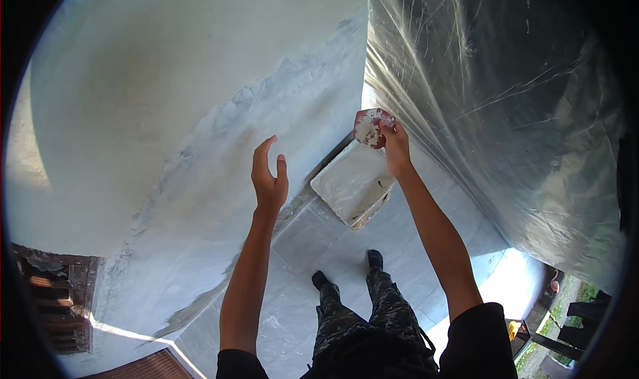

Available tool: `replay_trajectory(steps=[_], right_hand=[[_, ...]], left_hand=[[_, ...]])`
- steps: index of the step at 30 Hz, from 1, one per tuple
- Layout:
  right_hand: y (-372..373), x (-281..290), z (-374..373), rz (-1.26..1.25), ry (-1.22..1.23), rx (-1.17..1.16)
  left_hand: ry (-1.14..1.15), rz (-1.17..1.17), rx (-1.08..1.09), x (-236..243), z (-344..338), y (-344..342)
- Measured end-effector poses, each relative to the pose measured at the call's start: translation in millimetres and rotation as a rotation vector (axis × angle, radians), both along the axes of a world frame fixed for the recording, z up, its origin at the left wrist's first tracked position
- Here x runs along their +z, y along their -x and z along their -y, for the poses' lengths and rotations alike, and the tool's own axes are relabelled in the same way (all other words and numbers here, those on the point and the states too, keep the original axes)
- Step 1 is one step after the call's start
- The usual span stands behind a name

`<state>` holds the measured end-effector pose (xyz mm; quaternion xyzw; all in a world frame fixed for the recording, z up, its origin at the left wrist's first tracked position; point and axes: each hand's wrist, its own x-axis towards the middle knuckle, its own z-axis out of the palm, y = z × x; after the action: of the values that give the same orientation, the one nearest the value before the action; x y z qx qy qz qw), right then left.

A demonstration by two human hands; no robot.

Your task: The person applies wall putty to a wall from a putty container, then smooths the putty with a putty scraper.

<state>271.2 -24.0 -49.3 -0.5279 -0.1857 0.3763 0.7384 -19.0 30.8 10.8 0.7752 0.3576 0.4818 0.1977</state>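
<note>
One head-worn fisheye looks down toward the floor (303,236).

You stood at a building work site, evidenced by a patchily plastered wall (193,133), draped plastic sheeting (512,119) and a smeared tray (371,210).

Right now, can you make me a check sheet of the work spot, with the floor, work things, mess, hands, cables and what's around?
Surface: grey floor, with lines across it.
Job's things: red piece, smeared white; pale, smeared tray beside the wall.
Clutter: yellow thing at lower right, too small to tell.
Hands: left hand open, holding nothing; right hand grips the red piece.
Cables: nothing seen.
Surroundings: patchy wall left, plastic sheet right.
</note>
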Motion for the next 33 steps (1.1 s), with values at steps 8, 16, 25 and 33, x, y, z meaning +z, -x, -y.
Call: replay_trajectory(steps=[8,16,25,33], right_hand=[[-73,-170,43,0.217,0.348,0.046],[-95,-259,35,0.938,0.611,0.189],[-104,-336,25,1.308,0.608,0.319],[-104,-352,42,1.431,0.454,0.317]], left_hand=[[0.537,0.155,0.113,-203,59,-54],[0.833,0.121,0.208,-353,101,-51],[1.009,0.125,0.286,-448,119,-62],[1.025,0.225,0.194,-445,121,-72]])
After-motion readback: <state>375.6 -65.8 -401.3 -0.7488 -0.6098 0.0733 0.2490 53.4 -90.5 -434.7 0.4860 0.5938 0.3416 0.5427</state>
